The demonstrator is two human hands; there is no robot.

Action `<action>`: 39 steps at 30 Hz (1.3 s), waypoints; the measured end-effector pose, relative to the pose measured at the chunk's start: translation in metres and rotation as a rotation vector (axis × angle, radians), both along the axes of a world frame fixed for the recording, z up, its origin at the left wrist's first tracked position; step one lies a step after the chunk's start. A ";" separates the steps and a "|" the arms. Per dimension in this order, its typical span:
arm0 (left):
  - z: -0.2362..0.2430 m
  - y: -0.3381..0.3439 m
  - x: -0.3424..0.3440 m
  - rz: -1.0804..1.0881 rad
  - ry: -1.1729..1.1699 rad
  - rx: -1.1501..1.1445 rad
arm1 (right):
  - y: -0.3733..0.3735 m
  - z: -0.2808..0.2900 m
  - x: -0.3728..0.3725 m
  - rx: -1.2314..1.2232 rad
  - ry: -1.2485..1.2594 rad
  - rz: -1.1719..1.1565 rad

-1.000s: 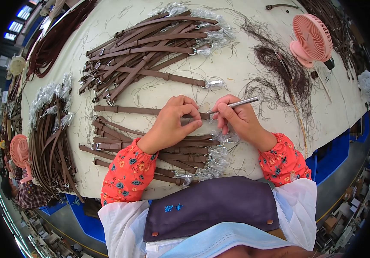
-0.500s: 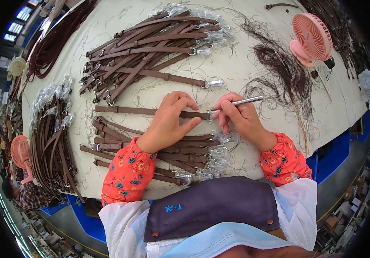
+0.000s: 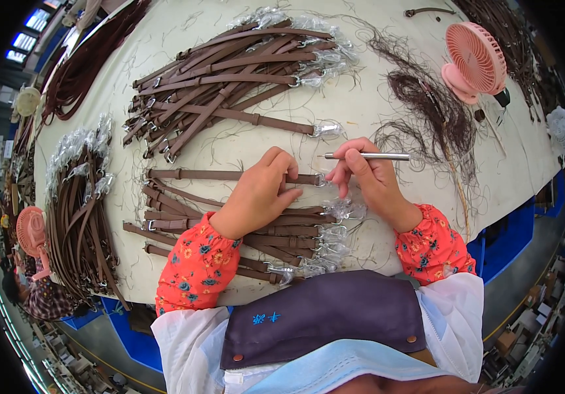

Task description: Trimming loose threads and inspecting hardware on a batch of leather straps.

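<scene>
A brown leather strap lies crosswise in front of me, with a metal clasp at its right end. Over its right half, my left hand has curled fingers, index and thumb closing on the strap from either side. My right hand pinches a slim silver pen-like tool between thumb and forefinger, its thin tip pointing left above the strap. The lower fingers of that hand are close to the clasp end; whether they touch it I cannot tell. Just below lies a row of similar straps with plastic-wrapped clasps.
A larger heap of straps lies beyond my hands, and another bundle at left. Tangled dark threads spread at far right beside a pink fan. A second pink fan stands by the left table edge.
My left hand's thumb and index have drawn closer together around the strap. The silver tool has swung to nearly level and shifted slightly right, its tip lifting away from the strap end.
</scene>
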State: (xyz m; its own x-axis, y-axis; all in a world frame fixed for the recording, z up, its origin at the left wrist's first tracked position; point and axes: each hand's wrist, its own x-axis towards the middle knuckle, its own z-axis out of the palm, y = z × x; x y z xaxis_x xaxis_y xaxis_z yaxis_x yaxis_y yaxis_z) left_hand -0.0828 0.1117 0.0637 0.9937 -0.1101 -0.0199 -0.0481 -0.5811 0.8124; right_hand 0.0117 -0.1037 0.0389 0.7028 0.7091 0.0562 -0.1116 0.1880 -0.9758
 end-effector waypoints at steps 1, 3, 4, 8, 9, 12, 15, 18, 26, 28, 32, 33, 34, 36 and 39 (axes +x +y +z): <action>0.003 -0.003 0.001 0.017 -0.006 0.015 | 0.000 -0.001 0.001 0.006 -0.018 -0.011; 0.003 -0.007 0.000 0.040 -0.012 0.031 | 0.001 0.002 0.000 0.004 -0.016 -0.037; -0.001 -0.010 0.001 0.044 -0.084 0.087 | 0.001 0.004 0.000 0.001 -0.013 -0.065; -0.003 -0.015 0.001 0.007 -0.218 0.253 | 0.002 0.003 0.000 0.057 0.025 -0.123; -0.004 -0.016 0.001 0.007 -0.219 0.252 | 0.001 0.002 0.002 0.066 0.016 -0.126; -0.009 -0.020 0.000 -0.059 -0.312 0.341 | 0.000 0.002 0.003 0.078 0.020 -0.128; -0.011 -0.020 0.001 -0.096 -0.346 0.309 | 0.000 0.003 0.004 0.062 0.033 -0.111; -0.007 -0.019 0.002 -0.115 -0.284 0.261 | 0.000 0.004 0.004 0.047 0.041 -0.105; -0.014 -0.014 0.005 -0.103 -0.211 0.032 | 0.000 0.007 0.003 0.055 0.120 -0.110; -0.012 -0.008 0.006 -0.047 -0.094 -0.055 | -0.002 0.007 0.004 0.037 0.141 -0.028; -0.010 0.000 0.007 0.044 0.057 -0.208 | -0.003 0.008 0.000 -0.065 0.147 0.053; -0.010 0.001 0.007 0.044 0.057 -0.208 | -0.003 0.010 -0.001 -0.132 0.102 0.077; -0.010 0.002 0.007 0.068 0.092 -0.254 | -0.003 0.011 -0.002 -0.200 0.057 0.100; -0.012 0.003 0.007 0.091 0.128 -0.300 | -0.002 0.010 -0.001 -0.196 0.010 0.112; -0.015 0.003 0.006 0.105 0.160 -0.386 | -0.003 0.009 -0.001 -0.205 -0.013 0.117</action>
